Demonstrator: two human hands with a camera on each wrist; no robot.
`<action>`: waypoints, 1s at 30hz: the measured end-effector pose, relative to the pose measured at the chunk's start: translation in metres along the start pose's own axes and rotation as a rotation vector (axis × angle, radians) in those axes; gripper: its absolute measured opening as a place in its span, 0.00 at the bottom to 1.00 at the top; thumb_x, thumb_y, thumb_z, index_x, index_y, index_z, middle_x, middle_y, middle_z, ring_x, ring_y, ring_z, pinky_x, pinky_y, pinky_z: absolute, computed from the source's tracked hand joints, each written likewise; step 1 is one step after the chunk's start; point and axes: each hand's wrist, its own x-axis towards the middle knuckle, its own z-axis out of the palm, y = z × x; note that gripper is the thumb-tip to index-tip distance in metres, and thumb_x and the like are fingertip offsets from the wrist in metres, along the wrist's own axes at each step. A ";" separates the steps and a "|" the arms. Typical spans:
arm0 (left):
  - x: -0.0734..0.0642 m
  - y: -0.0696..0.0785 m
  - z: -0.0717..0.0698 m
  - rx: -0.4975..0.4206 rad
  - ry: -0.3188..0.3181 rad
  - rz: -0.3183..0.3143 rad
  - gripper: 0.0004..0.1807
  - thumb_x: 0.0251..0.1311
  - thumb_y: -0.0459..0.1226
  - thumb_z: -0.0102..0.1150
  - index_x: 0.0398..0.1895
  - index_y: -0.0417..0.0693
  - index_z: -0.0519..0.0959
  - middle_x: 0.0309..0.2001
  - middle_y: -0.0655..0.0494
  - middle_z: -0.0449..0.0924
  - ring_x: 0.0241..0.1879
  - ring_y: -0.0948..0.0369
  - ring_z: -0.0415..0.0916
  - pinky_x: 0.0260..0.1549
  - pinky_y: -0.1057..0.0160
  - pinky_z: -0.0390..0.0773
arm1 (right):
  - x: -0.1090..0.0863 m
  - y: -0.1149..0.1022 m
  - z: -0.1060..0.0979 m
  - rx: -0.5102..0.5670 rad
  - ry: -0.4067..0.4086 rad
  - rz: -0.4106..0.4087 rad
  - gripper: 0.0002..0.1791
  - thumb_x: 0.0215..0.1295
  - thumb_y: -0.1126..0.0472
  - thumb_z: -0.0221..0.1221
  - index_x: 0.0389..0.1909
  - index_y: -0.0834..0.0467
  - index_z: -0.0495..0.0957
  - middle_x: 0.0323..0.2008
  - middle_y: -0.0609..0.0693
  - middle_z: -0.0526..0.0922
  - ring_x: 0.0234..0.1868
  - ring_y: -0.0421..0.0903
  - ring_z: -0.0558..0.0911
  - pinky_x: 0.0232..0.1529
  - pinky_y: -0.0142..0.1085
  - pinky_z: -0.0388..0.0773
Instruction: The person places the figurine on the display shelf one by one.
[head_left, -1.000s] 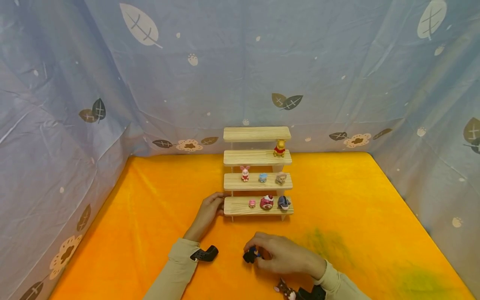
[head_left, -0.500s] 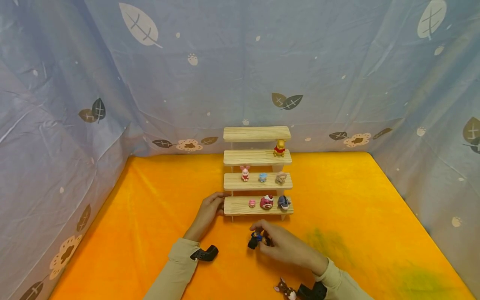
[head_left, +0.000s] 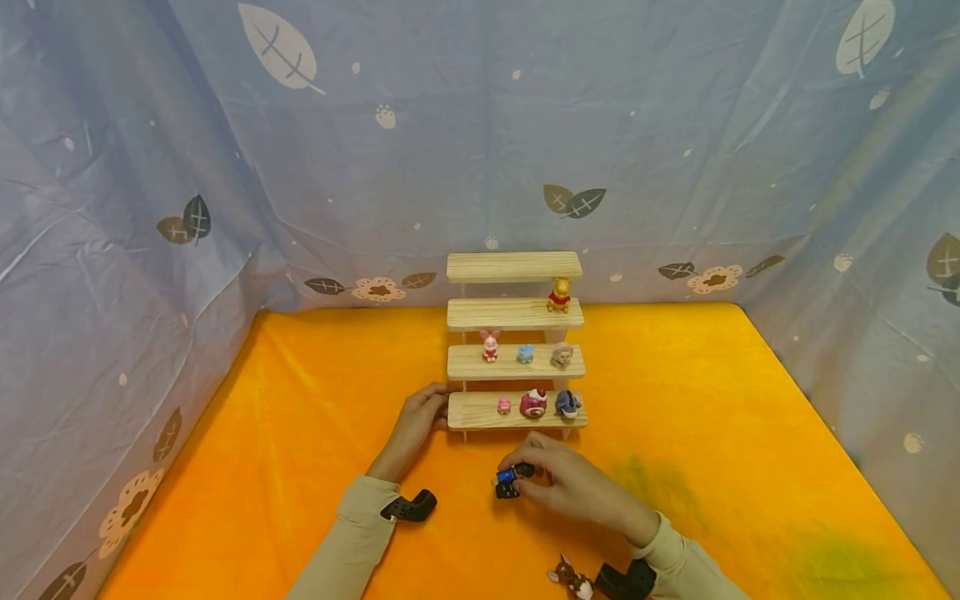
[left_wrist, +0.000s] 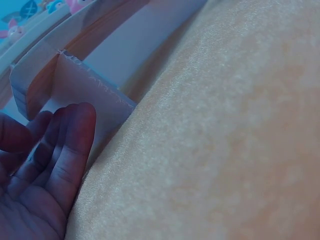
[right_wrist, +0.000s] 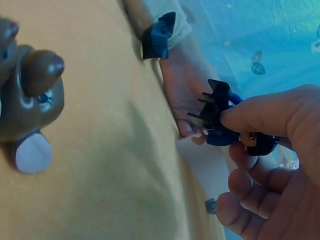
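My right hand (head_left: pixel 566 483) pinches a small toy figurine (head_left: pixel 506 477) in blue and black between thumb and fingers, in front of the stepped wooden display shelf (head_left: pixel 474 412). In the right wrist view the figurine (right_wrist: pixel 216 109) lies sideways, its dark head partly behind the fingers. My left hand (head_left: pixel 417 417) is at the left end of the lowest step. The left wrist view shows its loosely extended fingers (left_wrist: pixel 75 135) against the shelf's pale side support (left_wrist: pixel 92 90). On the lowest step stand a small pink figure (head_left: pixel 504 407), a red-pink bear figure (head_left: pixel 533 404) and a grey-blue donkey figure (head_left: pixel 567 405).
Higher up are a piglet figure (head_left: pixel 490 348), a light blue figure (head_left: pixel 526 354), a beige figure (head_left: pixel 562 356) and a yellow bear in red (head_left: pixel 558 297). A brown mouse-like figure (head_left: pixel 573 578) lies near the right wrist. Orange cloth (head_left: pixel 315 400) covers the table; patterned curtains (head_left: pixel 420 150) surround it.
The right hand has moved slightly up toward the shelf with the figurine and has turned it, so its blue body now faces up. The left hand has stayed at the shelf's end.
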 end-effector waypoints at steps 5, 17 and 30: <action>0.000 0.001 0.000 0.023 0.005 0.001 0.19 0.76 0.33 0.41 0.59 0.32 0.77 0.46 0.40 0.81 0.34 0.64 0.78 0.33 0.69 0.80 | 0.001 -0.002 -0.001 0.002 0.034 0.019 0.16 0.73 0.56 0.60 0.57 0.55 0.79 0.44 0.44 0.77 0.35 0.36 0.71 0.36 0.28 0.72; 0.000 0.000 0.001 -0.007 0.005 -0.001 0.19 0.76 0.33 0.41 0.58 0.31 0.77 0.43 0.44 0.82 0.32 0.65 0.78 0.31 0.69 0.80 | 0.004 -0.005 -0.004 -0.043 0.188 -0.055 0.17 0.69 0.55 0.63 0.55 0.57 0.81 0.44 0.48 0.80 0.39 0.44 0.75 0.39 0.36 0.76; 0.001 0.000 0.001 -0.005 0.012 -0.008 0.19 0.76 0.32 0.42 0.58 0.31 0.77 0.43 0.43 0.82 0.31 0.64 0.78 0.31 0.69 0.80 | 0.009 -0.012 -0.018 -0.002 0.323 -0.024 0.17 0.64 0.64 0.67 0.52 0.60 0.76 0.42 0.46 0.81 0.38 0.39 0.76 0.39 0.35 0.78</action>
